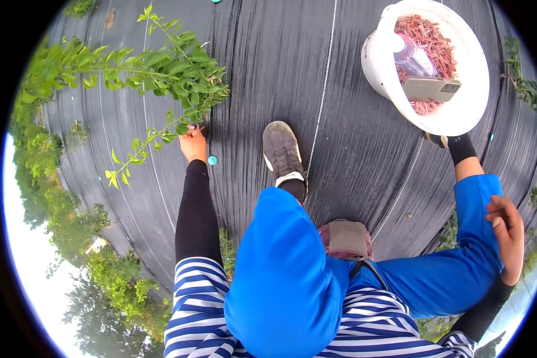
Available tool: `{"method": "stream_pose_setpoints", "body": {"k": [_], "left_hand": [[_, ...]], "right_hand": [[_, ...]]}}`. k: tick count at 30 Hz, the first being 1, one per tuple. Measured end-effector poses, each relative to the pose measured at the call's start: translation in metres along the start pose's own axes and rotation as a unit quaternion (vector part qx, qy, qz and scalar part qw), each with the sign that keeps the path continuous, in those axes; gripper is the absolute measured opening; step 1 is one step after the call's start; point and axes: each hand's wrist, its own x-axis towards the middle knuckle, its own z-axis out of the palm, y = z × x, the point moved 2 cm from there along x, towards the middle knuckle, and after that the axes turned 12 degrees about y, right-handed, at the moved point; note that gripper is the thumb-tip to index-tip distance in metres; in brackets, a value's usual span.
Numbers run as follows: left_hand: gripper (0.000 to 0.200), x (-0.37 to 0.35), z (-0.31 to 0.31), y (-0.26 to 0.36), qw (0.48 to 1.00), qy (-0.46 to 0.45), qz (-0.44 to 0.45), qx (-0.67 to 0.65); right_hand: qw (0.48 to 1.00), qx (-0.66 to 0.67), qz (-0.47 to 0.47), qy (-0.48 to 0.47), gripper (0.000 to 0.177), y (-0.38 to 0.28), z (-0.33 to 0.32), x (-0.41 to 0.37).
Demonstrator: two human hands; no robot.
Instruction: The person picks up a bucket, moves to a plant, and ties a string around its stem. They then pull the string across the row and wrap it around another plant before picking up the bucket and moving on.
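My left hand (193,145) is at the lower edge of a leafy green plant (188,74), its fingers pinched together on a small reddish strip (199,127). My right hand (508,232) hangs beside my blue-clad knee at the right, fingers apart and holding nothing. Beyond that knee stands a white bucket (376,62) with many reddish strips (438,45) inside. A clear bottle (416,58) and a phone (431,89) lie on top of the strips.
Black ground sheet (244,77) with white lines spreads beneath everything. My shoe (283,149) rests on it near the centre. A teal disc (212,160) lies by my left wrist. More green plants (110,280) grow along the left, others at the right edge.
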Motion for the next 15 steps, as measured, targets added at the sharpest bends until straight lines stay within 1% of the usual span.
{"method": "stream_pose_setpoints", "body": {"k": [1, 3, 4, 7, 9, 10, 12, 13, 14, 15], "left_hand": [[0.015, -0.001, 0.001, -0.001, 1.0, 0.0, 0.001, 0.0], [0.017, -0.015, -0.008, 0.029, 0.993, 0.02, 0.059, 0.098], [0.017, -0.013, -0.005, 0.024, 0.993, 0.02, 0.059, 0.098], [0.019, -0.007, -0.002, 0.01, 0.992, 0.051, 0.082, 0.084], [0.021, -0.019, -0.007, 0.019, 0.99, 0.099, 0.097, -0.014], [0.021, -0.024, -0.01, 0.022, 0.99, 0.098, 0.097, -0.012], [0.028, -0.034, -0.013, 0.039, 0.983, 0.022, 0.178, 0.05], [0.03, -0.04, -0.014, 0.045, 0.981, -0.001, 0.177, 0.083], [0.03, -0.044, -0.014, 0.047, 0.981, -0.001, 0.177, 0.083], [0.028, -0.048, -0.015, 0.05, 0.974, 0.005, 0.201, 0.108]], "right_hand": [[1.0, -0.002, -0.005, -0.001, 0.045, -0.001, 0.0, 0.0], [1.0, -0.003, -0.01, -0.002, 0.045, -0.001, -0.001, 0.0], [1.0, 0.004, -0.007, 0.0, 0.045, 0.0, -0.002, 0.0], [1.0, 0.016, -0.002, 0.005, 0.043, 0.004, -0.001, -0.002], [1.0, 0.017, 0.007, 0.006, 0.043, 0.01, -0.003, -0.002], [1.0, 0.013, 0.001, -0.009, 0.041, 0.012, -0.005, -0.001], [1.0, 0.009, -0.006, -0.024, 0.04, 0.012, -0.005, 0.0], [1.0, 0.01, -0.003, -0.022, 0.039, 0.012, -0.005, 0.0], [1.0, 0.01, -0.001, -0.021, 0.039, 0.012, -0.005, 0.0], [1.0, 0.009, -0.001, -0.022, 0.039, 0.013, -0.005, 0.0]]}}
